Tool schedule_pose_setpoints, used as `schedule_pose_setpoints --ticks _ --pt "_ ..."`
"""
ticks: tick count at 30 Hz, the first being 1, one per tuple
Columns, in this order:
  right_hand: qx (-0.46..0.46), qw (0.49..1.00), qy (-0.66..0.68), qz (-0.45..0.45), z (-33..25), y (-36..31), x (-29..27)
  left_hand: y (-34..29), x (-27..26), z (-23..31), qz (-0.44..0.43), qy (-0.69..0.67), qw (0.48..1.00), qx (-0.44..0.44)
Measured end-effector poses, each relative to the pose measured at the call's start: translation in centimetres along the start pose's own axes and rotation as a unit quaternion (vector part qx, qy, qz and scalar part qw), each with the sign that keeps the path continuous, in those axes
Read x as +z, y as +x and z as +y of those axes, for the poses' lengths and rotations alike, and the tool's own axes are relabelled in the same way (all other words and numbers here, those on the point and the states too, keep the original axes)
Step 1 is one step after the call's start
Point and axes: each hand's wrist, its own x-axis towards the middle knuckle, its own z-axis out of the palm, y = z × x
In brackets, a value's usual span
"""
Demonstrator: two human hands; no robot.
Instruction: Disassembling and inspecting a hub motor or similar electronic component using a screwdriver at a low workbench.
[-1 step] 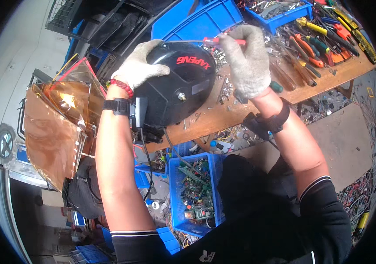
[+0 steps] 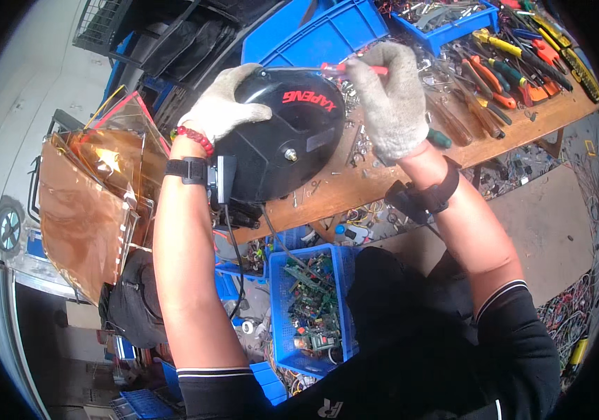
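A black, rounded plastic casing (image 2: 257, 150) with red lettering and a metal stud stands on the wooden bench (image 2: 341, 183). My left hand (image 2: 226, 105), in a pale work glove, grips its upper left edge, thumb spread across the face. My right hand (image 2: 396, 105), gloved too, is closed around the red handle of a screwdriver (image 2: 336, 68). The thin shaft points left along the casing's top edge, its tip close to a small screw or fitting (image 2: 262, 73) beside my left fingers. Whether the tip sits in it I cannot tell.
Pliers and cutters (image 2: 492, 87) and several wooden-handled tools (image 2: 457, 120) lie at the right. Blue bins (image 2: 327, 38) stand behind. Below the bench edge is a blue basket (image 2: 278, 308) of circuit boards. Coppery sheets (image 2: 82, 210) lean at left; a dark cable (image 2: 239, 280) hangs down.
My right hand and the screwdriver have shifted very slightly left and down. My left hand and the casing stay almost where they were.
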Motion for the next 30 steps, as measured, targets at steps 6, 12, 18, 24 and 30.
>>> schedule_pose_setpoints --ticks 6,12,18,24,30 --pt "-0.032 0.999 -0.024 -0.021 0.6 -0.5 1.2 -0.2 0.1 0.5 0.009 0.005 1.0 0.0" --pt "-0.028 0.999 -0.021 0.008 1.2 -0.7 1.8 -0.1 0.2 0.7 0.012 0.011 1.0 0.008" --pt "-0.04 0.999 -0.018 -0.032 1.3 -1.5 1.6 -0.1 0.0 0.7 0.013 0.026 1.0 0.01" --pt "-0.022 1.0 0.008 -0.02 1.7 -1.6 1.3 0.1 0.1 0.7 0.01 0.027 1.0 0.011" --pt "-0.083 0.996 -0.024 -0.002 1.6 -1.3 1.2 0.0 0.1 1.0 0.011 0.021 1.0 0.002"
